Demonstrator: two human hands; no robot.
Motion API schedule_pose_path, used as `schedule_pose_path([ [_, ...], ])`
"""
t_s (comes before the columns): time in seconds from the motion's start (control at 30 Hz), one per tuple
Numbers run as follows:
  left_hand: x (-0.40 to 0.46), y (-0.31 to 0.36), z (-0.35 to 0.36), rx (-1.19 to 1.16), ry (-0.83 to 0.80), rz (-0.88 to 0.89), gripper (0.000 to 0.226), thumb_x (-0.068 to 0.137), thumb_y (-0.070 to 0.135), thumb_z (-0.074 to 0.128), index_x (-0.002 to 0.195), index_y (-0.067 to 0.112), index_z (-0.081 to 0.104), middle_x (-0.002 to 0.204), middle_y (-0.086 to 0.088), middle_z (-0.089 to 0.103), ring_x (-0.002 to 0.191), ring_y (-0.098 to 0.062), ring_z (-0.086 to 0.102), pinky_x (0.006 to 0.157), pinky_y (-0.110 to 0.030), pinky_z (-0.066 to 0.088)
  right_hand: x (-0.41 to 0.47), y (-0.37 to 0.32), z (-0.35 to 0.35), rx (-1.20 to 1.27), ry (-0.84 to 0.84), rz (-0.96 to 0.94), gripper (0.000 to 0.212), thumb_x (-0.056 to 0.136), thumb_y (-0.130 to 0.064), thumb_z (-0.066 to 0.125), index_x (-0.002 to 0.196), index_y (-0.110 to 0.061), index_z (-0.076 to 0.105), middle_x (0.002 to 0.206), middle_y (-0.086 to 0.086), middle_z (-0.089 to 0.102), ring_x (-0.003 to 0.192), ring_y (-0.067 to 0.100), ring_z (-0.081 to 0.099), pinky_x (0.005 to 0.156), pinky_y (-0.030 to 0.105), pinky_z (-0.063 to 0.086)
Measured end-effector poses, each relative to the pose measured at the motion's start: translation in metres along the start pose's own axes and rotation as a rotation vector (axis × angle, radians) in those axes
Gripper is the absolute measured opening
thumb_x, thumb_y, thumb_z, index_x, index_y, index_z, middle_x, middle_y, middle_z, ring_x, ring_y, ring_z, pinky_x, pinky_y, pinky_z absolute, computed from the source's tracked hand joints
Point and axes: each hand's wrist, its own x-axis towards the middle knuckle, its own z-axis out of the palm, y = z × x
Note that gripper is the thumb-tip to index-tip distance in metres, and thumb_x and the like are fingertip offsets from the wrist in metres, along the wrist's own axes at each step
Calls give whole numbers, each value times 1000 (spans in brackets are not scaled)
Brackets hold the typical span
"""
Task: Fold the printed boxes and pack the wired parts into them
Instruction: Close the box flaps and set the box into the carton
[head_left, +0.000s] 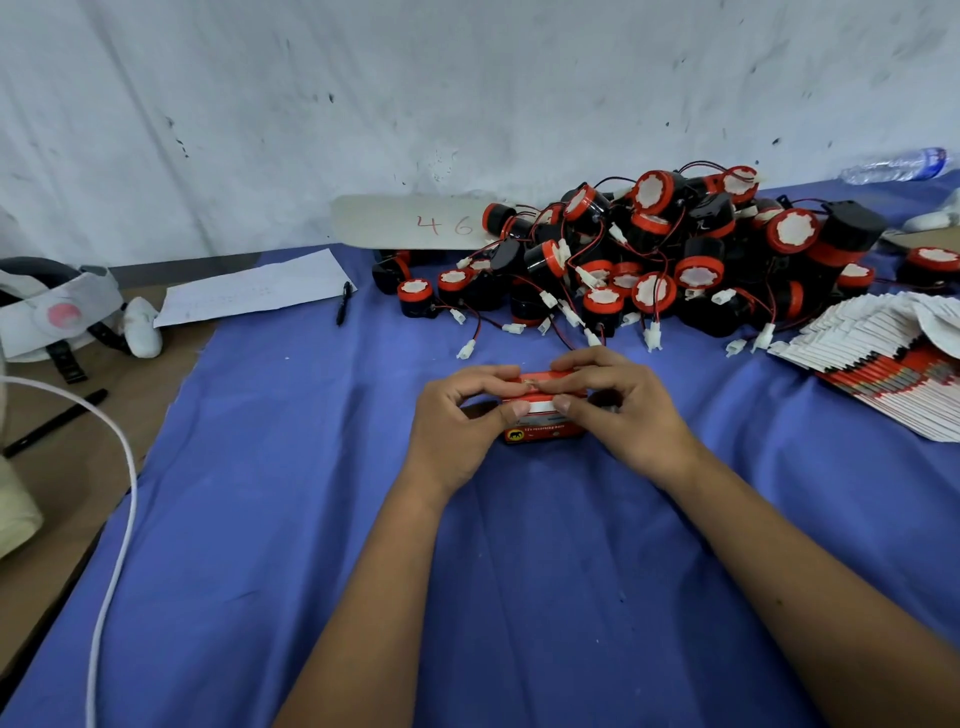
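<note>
Hands: the left hand (460, 415) and the right hand (618, 410) both grip one printed box (540, 415) from either side, fingers curled over its top, thumbs on the near face.
Box: it sits on the blue cloth (363, 519), right in front of the person; whether a part is inside, I can't tell.
Handling: thin card, light, easy to crush I'd say; best held by the edges and corners, pressing flaps along their creases.
Flat boxes: a fanned stack of unfolded boxes (883, 364) lies off to the right.
Wired parts: a heap of black-and-red wired parts (649, 260) farther back; rigid bodies, but the thin leads and white plugs look likely to tangle, so lift by the body.
Behind: a paper sheet (249, 291) and a pen (343, 304) to the left, near the wall.
</note>
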Motion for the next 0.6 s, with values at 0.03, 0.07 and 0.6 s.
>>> schedule_pose_path([
  [0.03,-1,0,0,17,9,20,16,81,1,84,96,7,82,113,-4,77,112,-17,70,99,-50,57,0,0,0,-1,0,-3,27,88,-5,76,96,-31,77,119,-1,66,102,7,65,75,17,49],
  [0.07,-2,1,0,47,19,47,16,80,2,86,95,8,82,110,-2,77,110,-18,70,97,-50,57,-1,-1,-1,-10,2,-7,27,88,-6,77,96,-32,77,119,-1,66,102,7,65,74,18,50],
  [0.6,-4,-1,2,25,-65,105,31,84,-7,77,97,22,79,114,5,78,116,-13,69,100,-48,56,2,-4,-13,-1,-82,31,14,88,-12,77,101,-16,82,110,0,67,101,8,64,80,17,48],
])
